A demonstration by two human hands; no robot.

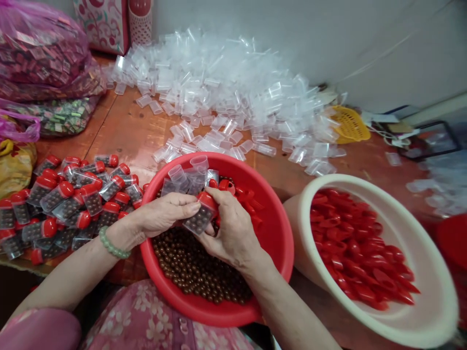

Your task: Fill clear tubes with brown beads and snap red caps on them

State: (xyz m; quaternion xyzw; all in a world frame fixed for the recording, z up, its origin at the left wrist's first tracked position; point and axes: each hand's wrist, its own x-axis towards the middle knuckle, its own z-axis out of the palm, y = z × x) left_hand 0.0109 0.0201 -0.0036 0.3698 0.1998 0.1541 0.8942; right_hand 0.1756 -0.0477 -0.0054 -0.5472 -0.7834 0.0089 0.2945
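Note:
Over a red basin (280, 233), both hands hold one small clear container (200, 218) filled with brown balls and topped with a red cap. My left hand (166, 214), a green bead bracelet on its wrist, pinches the container from the left. From the right, my right hand (233, 223) wraps its fingers round the capped end. Loose shiny brown balls (197, 265) lie in the basin beneath. Several unfilled clear containers (186, 177) rest at its far side, next to loose red caps (250, 199).
Filled, red-capped containers (69, 204) are heaped at left. Behind spreads a large pile of clear containers (233, 87), with a yellow basket (349, 124) beside it. A cream tub (434, 291) of red caps stands at right. Pink plastic bags (44, 53) sit at the back left.

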